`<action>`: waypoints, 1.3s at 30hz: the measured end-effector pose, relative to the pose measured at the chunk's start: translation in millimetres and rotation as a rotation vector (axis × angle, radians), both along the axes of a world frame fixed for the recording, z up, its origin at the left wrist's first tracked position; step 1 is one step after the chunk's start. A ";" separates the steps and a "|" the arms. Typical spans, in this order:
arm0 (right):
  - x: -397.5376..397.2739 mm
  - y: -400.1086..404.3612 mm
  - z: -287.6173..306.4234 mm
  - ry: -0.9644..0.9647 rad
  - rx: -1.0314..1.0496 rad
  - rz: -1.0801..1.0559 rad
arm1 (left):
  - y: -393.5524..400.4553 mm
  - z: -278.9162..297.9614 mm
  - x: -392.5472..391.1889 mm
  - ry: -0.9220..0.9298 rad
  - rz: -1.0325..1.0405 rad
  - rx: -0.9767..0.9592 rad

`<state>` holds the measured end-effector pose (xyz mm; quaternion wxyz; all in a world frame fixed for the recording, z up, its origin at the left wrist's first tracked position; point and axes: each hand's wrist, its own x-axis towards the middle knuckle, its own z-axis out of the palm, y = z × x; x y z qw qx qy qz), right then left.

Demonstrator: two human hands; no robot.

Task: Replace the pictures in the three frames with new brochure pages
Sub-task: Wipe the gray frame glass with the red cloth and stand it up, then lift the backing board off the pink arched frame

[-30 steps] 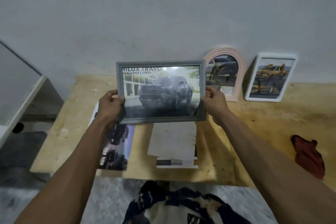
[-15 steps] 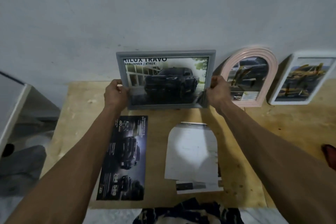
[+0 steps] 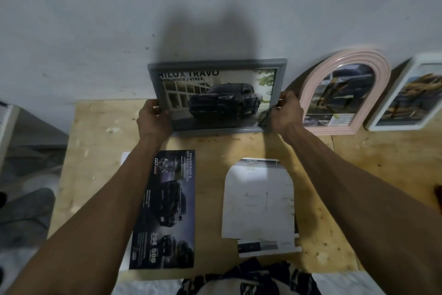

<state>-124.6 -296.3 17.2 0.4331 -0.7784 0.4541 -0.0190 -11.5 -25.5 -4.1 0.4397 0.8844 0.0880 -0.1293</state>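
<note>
Grey frame (image 3: 217,95): upright at the back of the counter (image 3: 358,175), against the wall (image 3: 215,7), showing a dark truck page.
Left hand (image 3: 153,120): gripping the frame's lower left side.
Right hand (image 3: 285,112): gripping its lower right side.
Pink arched frame (image 3: 344,90): just right of the grey one, leaning on the wall.
White frame (image 3: 406,93): further right, also leaning.
Dark brochure page (image 3: 167,208): flat on the counter, below the left hand.
Arch-cut sheet (image 3: 258,199): flat on other pages, right of the brochure.
</note>
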 end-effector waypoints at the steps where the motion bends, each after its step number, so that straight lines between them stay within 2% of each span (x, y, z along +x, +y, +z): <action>1: 0.1 0.3 -0.7 0.003 -0.001 0.003 | -0.8 -0.5 -0.1 -0.006 -0.007 0.001; 10: -0.2 -0.3 -1.9 0.079 0.029 0.052 | -1.8 -0.5 -1.2 0.003 -0.014 -0.002; 15: -11.9 6.2 8.1 0.037 0.006 0.057 | -2.5 -2.0 -15.2 -0.014 0.029 0.039; 20: -41.3 9.0 22.3 -0.131 -0.120 0.029 | -24.9 5.3 -48.9 -0.222 0.150 0.032; 23: -60.7 -8.5 27.6 -0.227 -0.167 0.002 | -56.1 11.6 -70.0 -0.275 0.035 -0.014; 29: -99.2 -81.2 28.6 -0.205 -0.405 -0.062 | -147.1 23.6 -112.4 -0.182 -0.168 -0.147; 35: -115.9 -139.2 26.5 -0.213 -0.317 -0.080 | -231.6 24.7 -140.3 -0.059 -0.342 -0.134; 39: -118.9 -169.8 20.8 -0.239 -0.201 0.093 | -268.0 21.6 -138.7 -0.023 -0.407 -0.108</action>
